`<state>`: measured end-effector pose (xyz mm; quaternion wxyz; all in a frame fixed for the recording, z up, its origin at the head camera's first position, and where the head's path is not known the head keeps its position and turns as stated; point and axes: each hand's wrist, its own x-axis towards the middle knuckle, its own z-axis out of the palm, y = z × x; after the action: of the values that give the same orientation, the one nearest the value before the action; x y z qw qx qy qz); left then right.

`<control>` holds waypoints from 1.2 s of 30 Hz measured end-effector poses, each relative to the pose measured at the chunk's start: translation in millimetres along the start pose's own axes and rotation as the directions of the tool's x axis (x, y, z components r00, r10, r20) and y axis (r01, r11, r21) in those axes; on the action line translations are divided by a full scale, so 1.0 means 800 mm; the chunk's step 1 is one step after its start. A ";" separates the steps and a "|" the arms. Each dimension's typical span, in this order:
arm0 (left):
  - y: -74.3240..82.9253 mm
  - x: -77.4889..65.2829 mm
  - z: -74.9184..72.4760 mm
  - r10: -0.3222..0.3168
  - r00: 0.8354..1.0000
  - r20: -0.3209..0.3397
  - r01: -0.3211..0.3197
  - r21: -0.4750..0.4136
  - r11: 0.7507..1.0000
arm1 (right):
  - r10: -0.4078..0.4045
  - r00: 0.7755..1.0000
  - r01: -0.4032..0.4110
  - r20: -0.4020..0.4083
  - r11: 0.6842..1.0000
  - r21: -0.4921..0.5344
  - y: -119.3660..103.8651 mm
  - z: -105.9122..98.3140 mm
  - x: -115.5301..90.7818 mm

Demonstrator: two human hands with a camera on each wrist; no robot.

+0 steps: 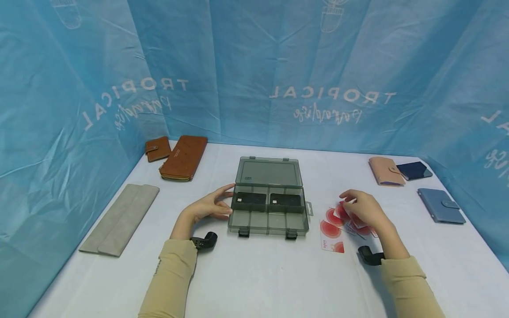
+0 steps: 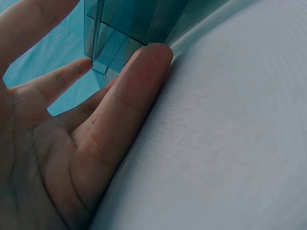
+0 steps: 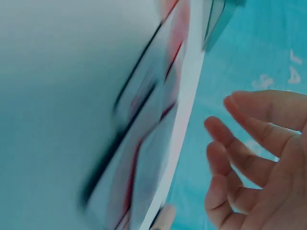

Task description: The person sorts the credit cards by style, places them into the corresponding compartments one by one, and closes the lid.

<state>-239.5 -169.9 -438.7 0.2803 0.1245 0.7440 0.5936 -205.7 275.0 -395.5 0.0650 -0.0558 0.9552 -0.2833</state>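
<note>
A translucent grey-green plastic compartment box (image 1: 258, 219) lies with its lid (image 1: 271, 172) folded back. Two black rectangular pieces (image 1: 251, 198) sit in its rear compartments. My left hand (image 1: 208, 205) is at the box's left side, fingers spread and fingertips right at the wall; in the left wrist view the thumb (image 2: 139, 81) lies low beside the box's bottom edge. To the right of the box, several red-and-white cards (image 1: 330, 229) overlap in a loose pile. Over them hovers my right hand (image 1: 363, 210), its fingers loosely bent with nothing between them in the right wrist view.
At the back left are a small brown wallet (image 1: 158, 149) and a longer brown wallet (image 1: 184, 157); a grey flat case (image 1: 121, 220) lies nearer. On the right are a tan wallet (image 1: 385, 171), a dark blue holder (image 1: 415, 170) and a blue wallet (image 1: 440, 206). Blue curtains enclose the table.
</note>
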 end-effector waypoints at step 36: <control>0.000 0.000 0.000 0.001 1.000 0.006 -0.001 -0.019 1.000 | 0.139 0.982 -0.129 0.127 0.988 -0.082 0.006 0.007 0.038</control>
<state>-239.2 -170.0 -438.7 0.2836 0.1241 0.7374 0.6004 -235.0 271.9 -405.7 0.1450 -0.0125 0.9602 -0.2386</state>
